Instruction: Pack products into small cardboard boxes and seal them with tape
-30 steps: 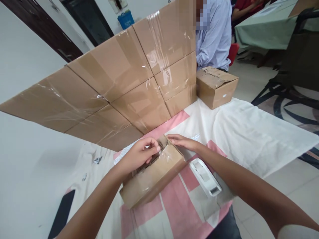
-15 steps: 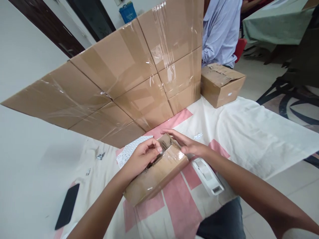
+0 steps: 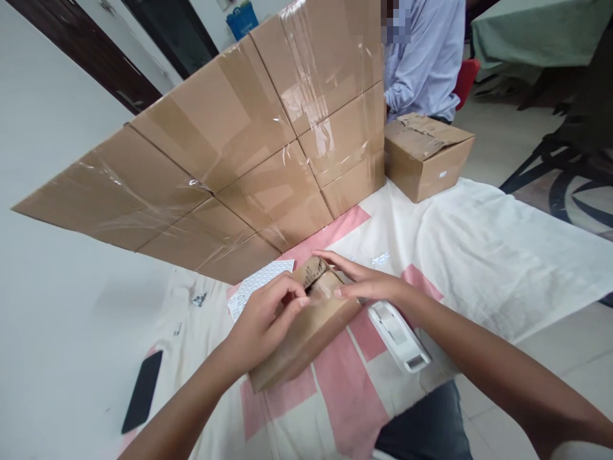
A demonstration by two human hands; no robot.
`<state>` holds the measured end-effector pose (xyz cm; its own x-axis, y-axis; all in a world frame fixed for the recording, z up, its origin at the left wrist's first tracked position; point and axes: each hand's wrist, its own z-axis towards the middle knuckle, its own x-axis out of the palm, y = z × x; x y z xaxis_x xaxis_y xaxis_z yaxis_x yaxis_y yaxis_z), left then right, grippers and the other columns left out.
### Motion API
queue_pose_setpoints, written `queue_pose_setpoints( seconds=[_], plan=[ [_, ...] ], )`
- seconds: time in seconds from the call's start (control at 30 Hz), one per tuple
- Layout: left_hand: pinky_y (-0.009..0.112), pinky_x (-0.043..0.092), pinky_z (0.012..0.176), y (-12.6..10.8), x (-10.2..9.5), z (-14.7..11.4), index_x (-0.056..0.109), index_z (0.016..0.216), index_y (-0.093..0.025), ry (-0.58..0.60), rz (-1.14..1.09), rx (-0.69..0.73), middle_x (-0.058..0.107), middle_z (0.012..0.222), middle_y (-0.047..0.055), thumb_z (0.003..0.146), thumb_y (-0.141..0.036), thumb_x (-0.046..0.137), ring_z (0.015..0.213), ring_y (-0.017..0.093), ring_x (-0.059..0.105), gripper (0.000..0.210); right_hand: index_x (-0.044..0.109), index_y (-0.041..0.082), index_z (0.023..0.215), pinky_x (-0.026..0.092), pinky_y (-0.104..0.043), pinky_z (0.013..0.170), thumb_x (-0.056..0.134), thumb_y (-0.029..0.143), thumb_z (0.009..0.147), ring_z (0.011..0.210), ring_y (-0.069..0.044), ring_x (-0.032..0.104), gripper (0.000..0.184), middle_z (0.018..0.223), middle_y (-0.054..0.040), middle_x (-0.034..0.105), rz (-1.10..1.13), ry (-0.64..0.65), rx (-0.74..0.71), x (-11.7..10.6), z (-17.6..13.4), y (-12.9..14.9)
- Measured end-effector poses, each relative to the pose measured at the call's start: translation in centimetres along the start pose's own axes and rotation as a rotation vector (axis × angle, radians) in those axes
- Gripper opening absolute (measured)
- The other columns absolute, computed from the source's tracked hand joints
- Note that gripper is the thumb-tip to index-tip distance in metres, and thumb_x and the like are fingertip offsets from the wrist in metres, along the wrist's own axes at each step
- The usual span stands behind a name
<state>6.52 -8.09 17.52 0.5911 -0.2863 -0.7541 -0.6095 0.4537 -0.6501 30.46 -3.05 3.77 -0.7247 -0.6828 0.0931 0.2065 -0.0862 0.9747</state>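
A small brown cardboard box point(image 3: 306, 342) lies at a slant on the cloth in front of me, with clear tape on its top and torn, marked flap edges at its far end. My right hand point(image 3: 357, 281) grips that far right end, thumb on top and fingers along the far side. Over the box's left side, my left hand point(image 3: 275, 313) is closed with thumb and forefinger close together; whatever is in the pinch cannot be made out. Beside the box, below my right wrist, lies a white tape dispenser point(image 3: 400, 338). A patterned paper sheet point(image 3: 261, 281) rests behind my left hand.
A tall taped cardboard panel point(image 3: 258, 153) stands across the table's back. Right of it sits a larger closed box point(image 3: 426, 156), near a person in a light blue shirt point(image 3: 426, 57). A dark phone-like slab point(image 3: 142, 391) lies left on the pink-and-white cloth point(image 3: 474, 255).
My left fingertips have moved slightly down and back from the opening. The box has shifted a little, and its far flap shows more. My right thumb has slid left on the top.
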Motion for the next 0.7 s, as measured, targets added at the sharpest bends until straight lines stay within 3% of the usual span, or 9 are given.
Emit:
queue_pose_setpoints(
  seconds=[0.1, 0.17, 0.37, 0.6, 0.7],
  plan=[
    [0.025, 0.043, 0.068, -0.3, -0.8, -0.4, 0.055, 0.089, -0.021, -0.252, -0.123, 0.041, 0.057, 0.084, 0.0, 0.103, -0.033, 0.055, 0.073, 0.012, 0.054, 0.019, 0.028, 0.034, 0.163, 0.023, -0.051, 0.125, 0.064, 0.03, 0.092, 0.151, -0.031, 0.035, 0.079, 0.166, -0.004, 0.034, -0.011, -0.018, -0.041, 0.2, 0.0, -0.1],
    [0.023, 0.04, 0.064, -0.8, -1.6, -0.1, 0.056, 0.088, -0.02, -0.299, -0.159, -0.006, 0.057, 0.084, 0.0, 0.1, -0.034, 0.061, 0.069, 0.011, 0.051, 0.019, 0.031, 0.032, 0.162, 0.023, -0.05, 0.125, 0.062, 0.029, 0.091, 0.151, -0.031, 0.035, 0.078, 0.166, -0.0043, 0.035, -0.026, -0.029, -0.073, 0.4, 0.1, -0.2],
    [0.022, 0.035, 0.06, -2.1, -2.3, 2.9, 0.057, 0.081, -0.018, 0.235, -0.254, -0.234, 0.047, 0.071, -0.003, 0.095, -0.046, 0.062, 0.065, 0.01, 0.042, 0.032, 0.03, 0.025, 0.162, 0.026, -0.049, 0.123, 0.065, 0.038, 0.089, 0.148, -0.032, 0.038, 0.082, 0.165, -0.0089, 0.034, -0.027, -0.023, -0.095, 0.3, 0.4, -0.3],
    [0.021, 0.03, 0.056, 1.2, 0.2, 6.4, 0.052, 0.08, -0.018, 0.382, -0.354, -0.294, 0.044, 0.068, -0.006, 0.092, -0.043, 0.064, 0.059, 0.008, 0.037, 0.03, 0.032, 0.027, 0.161, 0.022, -0.05, 0.125, 0.067, 0.04, 0.091, 0.154, -0.031, 0.031, 0.08, 0.166, -0.009, 0.035, -0.016, -0.015, -0.123, 0.0, 0.6, -0.9],
    [0.021, 0.03, 0.053, 1.9, 0.9, 6.9, 0.053, 0.081, -0.018, 0.38, -0.326, -0.267, 0.046, 0.07, -0.006, 0.093, -0.041, 0.063, 0.055, 0.007, 0.037, 0.028, 0.032, 0.027, 0.161, 0.023, -0.049, 0.125, 0.067, 0.039, 0.091, 0.154, -0.031, 0.031, 0.079, 0.166, -0.0096, 0.035, -0.003, -0.016, -0.139, 0.0, 0.6, -1.0]
  ],
)
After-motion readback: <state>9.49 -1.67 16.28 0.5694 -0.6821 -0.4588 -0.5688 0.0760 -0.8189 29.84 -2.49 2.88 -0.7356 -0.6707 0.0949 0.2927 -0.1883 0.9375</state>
